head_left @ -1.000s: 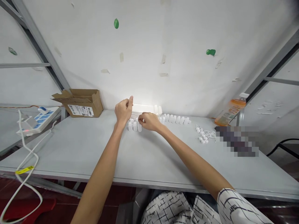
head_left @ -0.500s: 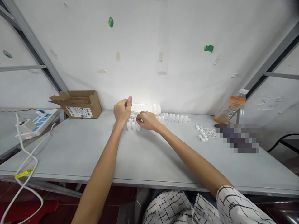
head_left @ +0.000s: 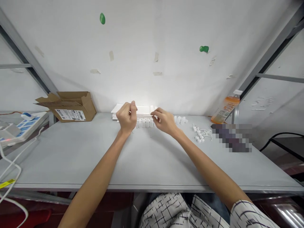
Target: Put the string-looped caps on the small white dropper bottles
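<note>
My left hand (head_left: 127,117) is closed in a fist in front of a stack of white flat sheets or cards (head_left: 142,110) by the wall. Whatever its curled fingers may hold is hidden. To its right, my right hand (head_left: 166,122) is bent with thumb and fingertips pinched together at the stack's front edge. Anything in that pinch is too small to make out. Small white plastic pieces (head_left: 144,123) stand in a row between the hands, and more white pieces (head_left: 180,120) continue past my right hand, which covers part of the row.
A pile of small white parts with thin cords (head_left: 201,133) lies right, beside a blurred-out object (head_left: 232,138). An orange drink bottle (head_left: 225,107) leans behind it. An open cardboard box (head_left: 71,107) and a power strip (head_left: 28,126) with white cables are at the left.
Both hands have moved right along the row, the right hand farther, so the gap between them is wider. More white pieces show between them. The camera view has shifted slightly.
</note>
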`<state>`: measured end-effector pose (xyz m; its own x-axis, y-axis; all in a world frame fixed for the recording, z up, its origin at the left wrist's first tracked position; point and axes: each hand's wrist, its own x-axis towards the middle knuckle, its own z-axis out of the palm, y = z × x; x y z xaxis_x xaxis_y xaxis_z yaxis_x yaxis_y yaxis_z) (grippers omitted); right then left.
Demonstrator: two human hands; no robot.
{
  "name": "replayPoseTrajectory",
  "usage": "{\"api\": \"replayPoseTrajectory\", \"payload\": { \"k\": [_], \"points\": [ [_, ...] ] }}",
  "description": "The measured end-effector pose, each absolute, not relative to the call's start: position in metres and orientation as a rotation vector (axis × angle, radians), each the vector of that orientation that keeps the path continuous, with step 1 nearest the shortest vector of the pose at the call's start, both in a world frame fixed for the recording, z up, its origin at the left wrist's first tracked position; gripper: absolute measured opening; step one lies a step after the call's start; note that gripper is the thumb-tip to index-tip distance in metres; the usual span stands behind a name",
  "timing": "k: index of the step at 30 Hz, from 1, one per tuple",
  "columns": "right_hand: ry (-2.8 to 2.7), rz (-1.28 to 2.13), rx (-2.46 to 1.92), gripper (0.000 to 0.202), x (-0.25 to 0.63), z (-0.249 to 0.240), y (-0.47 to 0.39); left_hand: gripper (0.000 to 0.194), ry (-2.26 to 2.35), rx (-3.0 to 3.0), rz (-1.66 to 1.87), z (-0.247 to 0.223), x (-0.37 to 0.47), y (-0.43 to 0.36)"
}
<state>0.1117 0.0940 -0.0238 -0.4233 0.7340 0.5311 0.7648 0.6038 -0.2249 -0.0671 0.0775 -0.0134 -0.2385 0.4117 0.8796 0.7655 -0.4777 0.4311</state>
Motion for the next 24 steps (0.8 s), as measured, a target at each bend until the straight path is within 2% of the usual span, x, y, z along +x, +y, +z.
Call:
{"api": "replayPoseTrajectory", "payload": {
  "k": [5,9,16,24],
  "points": [
    [-1.943,-0.226,-1.458,0.028,0.200,-0.036,0.100,0.055,-1.264,-2.217,-1.480,-0.039,-0.023,0.060],
    [-1.896,-0.223,-1.675,0.030,0.243,-0.044,0.110,0.049,-1.107,-2.556,-1.211,-0.069,0.003,0.051],
    [-2.066,-0.156,-1.819,0.042,0.248,-0.061,0.120,0.048,-1.061,-2.765,-1.046,-0.091,0.010,0.051],
    [-1.994,-0.083,-1.786,0.029,0.256,-0.062,0.126,0.049,-1.078,-2.747,-1.021,-0.087,0.006,0.052]
  ]
}}
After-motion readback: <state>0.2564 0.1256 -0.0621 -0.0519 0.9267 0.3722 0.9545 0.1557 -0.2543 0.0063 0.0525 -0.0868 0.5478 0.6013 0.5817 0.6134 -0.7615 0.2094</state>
